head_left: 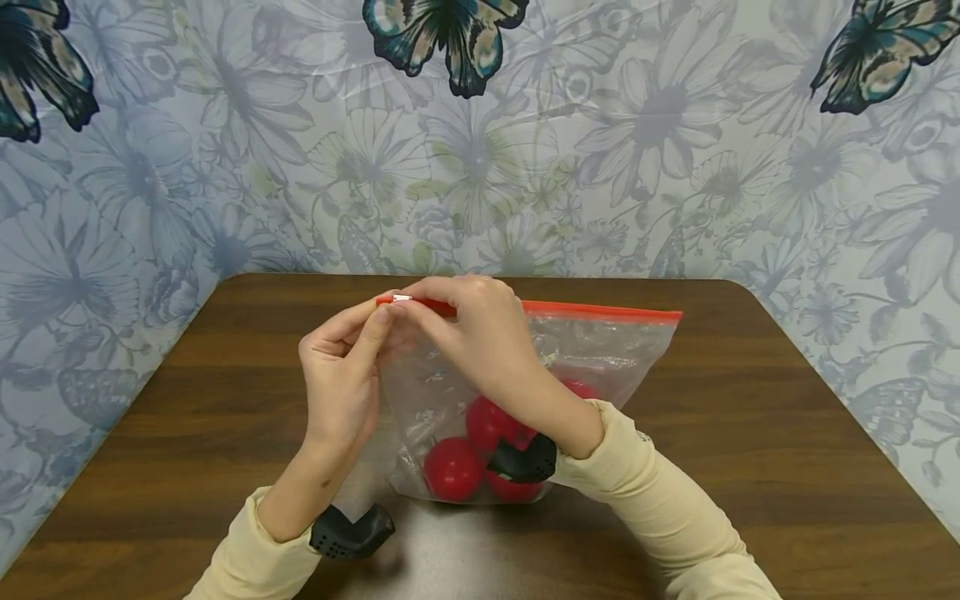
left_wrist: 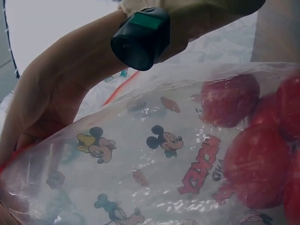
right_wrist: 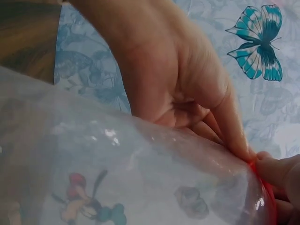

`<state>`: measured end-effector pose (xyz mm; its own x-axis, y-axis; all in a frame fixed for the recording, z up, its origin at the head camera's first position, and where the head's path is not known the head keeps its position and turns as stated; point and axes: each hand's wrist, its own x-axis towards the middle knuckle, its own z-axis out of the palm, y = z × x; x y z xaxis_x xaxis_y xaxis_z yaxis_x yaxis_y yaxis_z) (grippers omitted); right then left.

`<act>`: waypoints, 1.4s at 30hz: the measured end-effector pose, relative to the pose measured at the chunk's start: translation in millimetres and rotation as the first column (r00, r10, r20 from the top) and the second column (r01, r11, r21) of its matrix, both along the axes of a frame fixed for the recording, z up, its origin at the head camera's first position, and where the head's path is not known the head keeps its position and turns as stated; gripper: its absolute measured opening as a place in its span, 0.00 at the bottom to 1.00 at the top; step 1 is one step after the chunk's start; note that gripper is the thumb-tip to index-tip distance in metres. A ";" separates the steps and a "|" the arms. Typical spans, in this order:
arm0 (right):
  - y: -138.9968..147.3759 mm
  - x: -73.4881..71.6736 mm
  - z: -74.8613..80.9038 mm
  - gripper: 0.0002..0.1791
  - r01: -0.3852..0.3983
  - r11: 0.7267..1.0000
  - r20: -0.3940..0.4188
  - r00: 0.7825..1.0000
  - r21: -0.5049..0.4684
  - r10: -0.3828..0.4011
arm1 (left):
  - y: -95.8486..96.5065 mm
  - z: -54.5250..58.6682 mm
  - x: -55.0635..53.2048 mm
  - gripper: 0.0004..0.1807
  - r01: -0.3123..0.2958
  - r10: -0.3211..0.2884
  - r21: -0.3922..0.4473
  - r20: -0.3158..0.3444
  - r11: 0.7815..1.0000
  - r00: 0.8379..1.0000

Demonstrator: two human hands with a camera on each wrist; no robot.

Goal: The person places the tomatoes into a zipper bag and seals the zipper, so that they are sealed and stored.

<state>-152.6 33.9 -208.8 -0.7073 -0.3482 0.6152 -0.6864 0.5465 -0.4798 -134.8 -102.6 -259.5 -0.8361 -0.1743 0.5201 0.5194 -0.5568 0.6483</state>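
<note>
A clear plastic zip bag (head_left: 600, 346) with a red zip strip (head_left: 615, 312) stands upright above the table, several round red fruits (head_left: 453, 469) in its bottom; whether they are tomatoes or apples I cannot tell. My left hand (head_left: 341, 379) pinches the left end of the strip between thumb and fingers. Right beside it, the thumb and index finger of my right hand (head_left: 483, 333) pinch the strip at a small white slider (head_left: 402, 297). Cartoon mice (left_wrist: 166, 140) are printed on the bag in the left wrist view. My right hand and wrist hide part of the fruits.
The brown wooden table (head_left: 750, 467) extends under and around the bag. Behind its far edge hangs a flowered cloth (head_left: 645, 167) with butterflies. Each wrist carries a black camera (head_left: 352, 533).
</note>
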 end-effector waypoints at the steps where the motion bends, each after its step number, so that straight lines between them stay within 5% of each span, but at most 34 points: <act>1: -0.9 -0.1 -0.7 0.07 -0.012 1.000 -0.012 1.000 -0.018 0.012 | -0.2 -0.2 0.3 0.09 -0.004 0.004 0.007 -0.005 1.000 1.000; 11: -5.5 1.2 -7.5 0.05 -0.053 0.995 -0.208 0.978 -0.086 0.035 | 4.3 0.2 3.8 0.09 -0.148 0.149 0.009 -0.011 0.989 0.989; 17: -2.7 2.8 -6.3 0.05 -0.037 0.996 -0.301 0.954 -0.081 0.011 | 5.8 2.1 4.0 0.08 -0.150 0.150 -0.008 -0.030 0.989 0.988; 32: 11.4 9.6 -12.4 0.05 0.006 0.999 -0.375 0.927 -0.044 -0.022 | 7.0 -0.4 11.8 0.08 -0.226 0.227 -0.078 -0.002 0.971 0.974; 42: 32.9 9.1 -9.2 0.06 0.050 0.999 -0.358 0.933 -0.005 -0.048 | 7.3 0.8 7.1 0.09 -0.203 0.205 -0.054 0.031 0.978 0.978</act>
